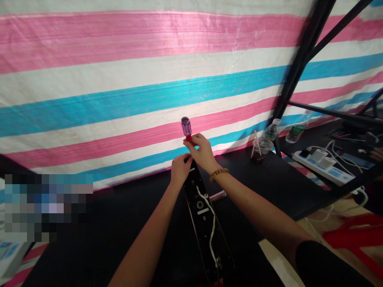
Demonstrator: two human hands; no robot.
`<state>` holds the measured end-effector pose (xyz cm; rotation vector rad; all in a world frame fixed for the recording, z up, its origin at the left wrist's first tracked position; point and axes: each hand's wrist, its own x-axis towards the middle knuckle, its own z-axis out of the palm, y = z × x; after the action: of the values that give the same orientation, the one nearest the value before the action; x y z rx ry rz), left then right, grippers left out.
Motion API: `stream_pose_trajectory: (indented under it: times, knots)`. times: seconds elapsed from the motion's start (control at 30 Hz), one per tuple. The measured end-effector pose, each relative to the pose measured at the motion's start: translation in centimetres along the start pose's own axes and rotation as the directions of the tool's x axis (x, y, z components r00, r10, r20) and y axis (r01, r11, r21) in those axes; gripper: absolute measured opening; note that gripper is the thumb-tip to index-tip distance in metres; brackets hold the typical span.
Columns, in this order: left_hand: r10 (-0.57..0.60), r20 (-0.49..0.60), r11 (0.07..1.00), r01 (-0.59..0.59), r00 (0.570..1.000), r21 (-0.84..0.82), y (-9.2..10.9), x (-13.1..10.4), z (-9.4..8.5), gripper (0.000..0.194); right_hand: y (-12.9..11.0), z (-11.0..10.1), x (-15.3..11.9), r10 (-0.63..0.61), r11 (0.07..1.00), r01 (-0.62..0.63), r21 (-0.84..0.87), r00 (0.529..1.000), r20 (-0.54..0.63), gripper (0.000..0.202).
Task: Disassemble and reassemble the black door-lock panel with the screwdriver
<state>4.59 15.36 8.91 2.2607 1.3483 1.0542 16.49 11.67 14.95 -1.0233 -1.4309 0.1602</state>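
Black sleeve [324,265] — right hand [205,152] pinching screwdriver [186,128]; left hand [180,170] curled at panel [205,231] — grip unclear.

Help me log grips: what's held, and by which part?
The right hand holds a screwdriver by its red collar; whether the left hand holds anything cannot be told.

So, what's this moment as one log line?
right hand: holds purple translucent-handled screwdriver | left hand: at long black panel, far end
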Motion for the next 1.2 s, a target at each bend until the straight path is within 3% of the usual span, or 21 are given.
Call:
stream_pose_trajectory:
  times: [0.17,0.3,0.57,0.73,1.07,1.2]
  knots:
    - [-0.014,-0.016,0.999,0.013,1.0,-0.031,-0.3,-0.2,-0.2,0.022,0.5,-0.7,0.2,0.093,0.993,-0.095,0.077,0.995,0.027,0.006]
    - [-0.011,-0.011,0.998,0.011,1.0,-0.057,-0.5,-0.1,-0.2,0.02,0.2,-1.2,0.3,0.05,0.989,-0.066,0.13,0.991,0.124,0.017]
    - [-0.022,0.01,0.998,0.023,1.0,-0.065,-0.3,0.1,-0.2,0.02,-0.2,-1.2,0.0,0.061,0.998,-0.061,0.001,0.995,0.074,0.003]
    - [-0.02,0.026,0.997,0.022,0.999,-0.078,-0.5,0.3,-0.3,0.021,0.3,-1.5,-0.2,0.015,0.999,-0.021,0.05,0.993,0.115,0.018]
    - [-0.013,0.041,0.995,0.017,0.999,-0.097,-0.5,0.2,-0.3,0.02,-0.4,-3.6,-0.8,0.06,0.976,-0.047,0.214,0.997,-0.055,0.013]
    - [-0.01,0.043,0.998,0.013,0.999,-0.06,-0.3,0.1,-0.4,0.019,0.4,-3.5,-1.0,0.093,0.965,-0.075,0.251,0.994,-0.059,0.015]
